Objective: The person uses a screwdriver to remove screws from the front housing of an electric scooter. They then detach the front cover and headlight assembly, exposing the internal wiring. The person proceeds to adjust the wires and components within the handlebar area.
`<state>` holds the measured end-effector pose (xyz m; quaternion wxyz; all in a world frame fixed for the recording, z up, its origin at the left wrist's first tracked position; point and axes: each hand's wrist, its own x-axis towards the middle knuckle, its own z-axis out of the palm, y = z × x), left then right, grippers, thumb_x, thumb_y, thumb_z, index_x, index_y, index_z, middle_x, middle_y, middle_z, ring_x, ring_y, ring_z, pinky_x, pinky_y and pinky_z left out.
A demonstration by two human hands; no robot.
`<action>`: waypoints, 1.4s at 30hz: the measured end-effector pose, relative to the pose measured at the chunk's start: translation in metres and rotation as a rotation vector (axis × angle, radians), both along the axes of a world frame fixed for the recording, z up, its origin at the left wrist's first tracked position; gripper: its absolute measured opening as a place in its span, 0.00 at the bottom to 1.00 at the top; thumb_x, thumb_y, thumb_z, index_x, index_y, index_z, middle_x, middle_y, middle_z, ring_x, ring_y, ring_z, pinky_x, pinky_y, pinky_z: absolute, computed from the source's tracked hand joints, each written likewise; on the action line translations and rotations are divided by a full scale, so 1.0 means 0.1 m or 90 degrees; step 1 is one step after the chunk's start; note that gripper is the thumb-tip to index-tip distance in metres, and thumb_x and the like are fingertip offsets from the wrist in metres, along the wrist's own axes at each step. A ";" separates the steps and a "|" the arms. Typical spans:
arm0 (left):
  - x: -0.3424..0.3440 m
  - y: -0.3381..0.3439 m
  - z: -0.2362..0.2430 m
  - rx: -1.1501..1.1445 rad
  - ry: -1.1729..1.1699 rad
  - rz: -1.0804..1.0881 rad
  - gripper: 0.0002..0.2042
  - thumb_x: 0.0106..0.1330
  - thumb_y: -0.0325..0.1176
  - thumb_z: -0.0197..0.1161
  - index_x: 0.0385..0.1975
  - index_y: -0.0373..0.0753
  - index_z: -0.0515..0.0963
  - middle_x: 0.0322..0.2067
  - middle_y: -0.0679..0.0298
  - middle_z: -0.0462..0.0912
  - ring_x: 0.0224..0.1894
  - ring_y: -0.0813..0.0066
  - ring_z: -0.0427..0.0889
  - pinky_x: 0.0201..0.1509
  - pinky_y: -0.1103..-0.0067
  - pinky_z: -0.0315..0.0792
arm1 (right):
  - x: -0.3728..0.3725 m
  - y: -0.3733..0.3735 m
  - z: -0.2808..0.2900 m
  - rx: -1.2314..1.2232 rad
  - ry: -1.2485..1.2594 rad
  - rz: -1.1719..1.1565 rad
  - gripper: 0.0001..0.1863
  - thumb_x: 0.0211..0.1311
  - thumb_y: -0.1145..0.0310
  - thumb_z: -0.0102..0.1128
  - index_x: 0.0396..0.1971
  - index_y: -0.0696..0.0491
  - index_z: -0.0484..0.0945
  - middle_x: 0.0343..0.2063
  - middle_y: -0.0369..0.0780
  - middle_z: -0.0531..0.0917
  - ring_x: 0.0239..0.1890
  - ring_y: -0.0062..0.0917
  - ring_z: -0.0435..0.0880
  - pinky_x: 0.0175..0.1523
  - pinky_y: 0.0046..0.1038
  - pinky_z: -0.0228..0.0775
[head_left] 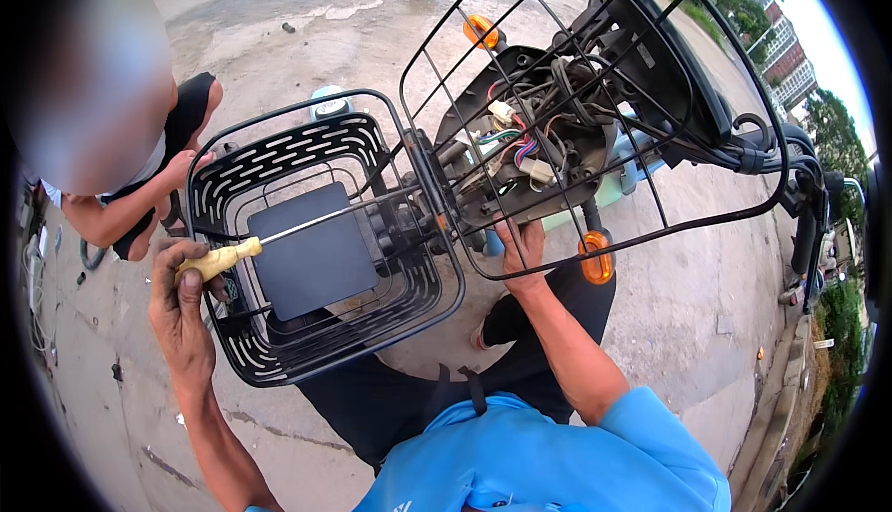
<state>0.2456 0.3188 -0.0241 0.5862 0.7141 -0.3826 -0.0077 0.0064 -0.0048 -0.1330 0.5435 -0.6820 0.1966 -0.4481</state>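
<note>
My left hand [186,308], its fingers darkened with grime, is closed round the yellow handle of a long screwdriver [223,258]. The thin shaft crosses above the black front basket [409,296] and its tip reaches the mount beside the basket's hinge. Behind the wire lid [664,221], my right hand [525,250] grips the lower edge of a dark plastic front panel [474,207]; the lid's bars and the panel partly hide its fingers. Bundled coloured wires and connectors [525,145] lie exposed inside this panel. A flat dark plate [314,250] shows within the basket.
An orange turn signal [596,257] hangs right of my right hand, and another turn signal [480,32] sits on the far side. Handlebar cables [743,154] run at the right. A crouching person [149,210] is close on the left, one hand near the basket rim.
</note>
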 end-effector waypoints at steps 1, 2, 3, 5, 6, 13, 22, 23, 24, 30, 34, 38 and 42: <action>0.03 0.01 0.02 -0.002 0.000 0.003 0.15 0.77 0.42 0.50 0.46 0.34 0.74 0.46 0.61 0.71 0.31 0.81 0.72 0.33 0.83 0.69 | -0.01 -0.02 -0.02 -0.002 0.000 0.003 0.21 0.68 0.63 0.62 0.52 0.59 0.71 0.45 0.37 0.77 0.48 0.23 0.74 0.56 0.27 0.65; 0.08 0.04 0.04 0.078 0.060 0.035 0.15 0.78 0.42 0.49 0.46 0.35 0.74 0.42 0.63 0.72 0.30 0.81 0.72 0.31 0.84 0.68 | -0.01 -0.03 -0.04 0.006 0.002 -0.001 0.21 0.67 0.64 0.61 0.54 0.60 0.70 0.47 0.39 0.76 0.50 0.25 0.73 0.58 0.28 0.63; 0.08 0.10 0.06 0.160 0.124 0.076 0.15 0.78 0.42 0.48 0.45 0.35 0.75 0.38 0.65 0.74 0.29 0.81 0.72 0.30 0.86 0.67 | 0.00 -0.03 -0.05 0.017 0.006 0.005 0.22 0.67 0.65 0.60 0.55 0.60 0.68 0.50 0.41 0.76 0.52 0.27 0.73 0.61 0.30 0.62; 0.01 0.11 0.07 0.147 0.072 0.090 0.15 0.78 0.41 0.48 0.48 0.35 0.73 0.36 0.65 0.75 0.29 0.81 0.73 0.27 0.86 0.67 | 0.01 -0.01 -0.04 0.024 0.017 0.026 0.22 0.67 0.66 0.60 0.56 0.60 0.68 0.50 0.41 0.75 0.52 0.27 0.72 0.62 0.30 0.61; -0.09 -0.01 0.12 0.046 0.099 0.050 0.14 0.78 0.40 0.48 0.49 0.35 0.72 0.37 0.64 0.76 0.29 0.81 0.74 0.27 0.86 0.68 | 0.00 -0.02 -0.02 0.018 0.026 0.014 0.23 0.67 0.66 0.60 0.56 0.60 0.67 0.50 0.41 0.75 0.52 0.27 0.72 0.62 0.30 0.61; -0.09 0.06 0.11 0.040 0.018 0.022 0.17 0.77 0.43 0.50 0.53 0.36 0.72 0.33 0.65 0.77 0.24 0.85 0.70 0.25 0.86 0.66 | -0.02 0.14 0.12 0.073 -0.003 0.018 0.25 0.67 0.67 0.60 0.59 0.60 0.64 0.53 0.41 0.73 0.54 0.27 0.72 0.61 0.30 0.62; -0.11 -0.06 0.05 -0.087 0.146 0.001 0.17 0.78 0.42 0.48 0.54 0.34 0.71 0.39 0.62 0.77 0.22 0.85 0.72 0.21 0.86 0.66 | -0.08 0.71 -0.13 0.433 -0.173 0.079 0.28 0.72 0.55 0.49 0.59 0.64 0.68 0.56 0.47 0.76 0.59 0.35 0.76 0.66 0.34 0.66; -0.09 -0.06 -0.02 -0.152 0.150 -0.025 0.17 0.77 0.41 0.49 0.55 0.35 0.70 0.41 0.61 0.77 0.23 0.84 0.73 0.21 0.86 0.68 | -0.03 0.71 -0.21 0.468 -0.193 0.072 0.28 0.73 0.54 0.45 0.58 0.64 0.69 0.56 0.50 0.77 0.58 0.37 0.76 0.67 0.36 0.67; 0.00 0.02 -0.09 -0.124 0.135 -0.041 0.16 0.78 0.40 0.48 0.56 0.35 0.69 0.44 0.60 0.75 0.24 0.83 0.74 0.23 0.86 0.71 | 0.04 0.66 -0.22 0.575 -0.251 0.127 0.27 0.73 0.55 0.45 0.57 0.64 0.70 0.55 0.51 0.77 0.58 0.38 0.77 0.67 0.36 0.66; -0.06 -0.07 -0.01 -0.003 0.015 0.156 0.14 0.78 0.40 0.51 0.43 0.35 0.77 0.25 0.70 0.72 0.21 0.88 0.69 0.19 0.86 0.57 | 0.34 0.55 -0.11 0.791 -0.341 0.223 0.20 0.71 0.59 0.44 0.48 0.60 0.76 0.55 0.53 0.78 0.54 0.39 0.78 0.63 0.40 0.72; -0.26 -0.14 0.21 -0.048 0.186 0.093 0.14 0.75 0.37 0.51 0.51 0.34 0.73 0.29 0.67 0.74 0.22 0.84 0.71 0.22 0.85 0.65 | 0.37 0.36 -0.48 0.815 -0.399 0.185 0.14 0.70 0.61 0.45 0.41 0.53 0.76 0.48 0.47 0.81 0.46 0.36 0.80 0.53 0.39 0.75; -0.19 -0.07 -0.04 -0.121 -0.003 0.032 0.13 0.77 0.39 0.51 0.49 0.35 0.73 0.29 0.68 0.74 0.20 0.85 0.70 0.21 0.86 0.63 | 0.49 0.40 -0.19 0.787 -0.370 0.069 0.12 0.70 0.61 0.46 0.42 0.51 0.76 0.43 0.43 0.81 0.40 0.33 0.78 0.48 0.36 0.72; -0.13 0.02 0.01 -0.005 0.148 0.124 0.19 0.76 0.47 0.52 0.44 0.34 0.77 0.24 0.72 0.74 0.20 0.92 0.66 0.18 0.88 0.54 | 0.47 0.39 -0.19 0.786 -0.368 0.103 0.14 0.69 0.57 0.48 0.44 0.49 0.77 0.40 0.38 0.80 0.47 0.29 0.77 0.56 0.36 0.69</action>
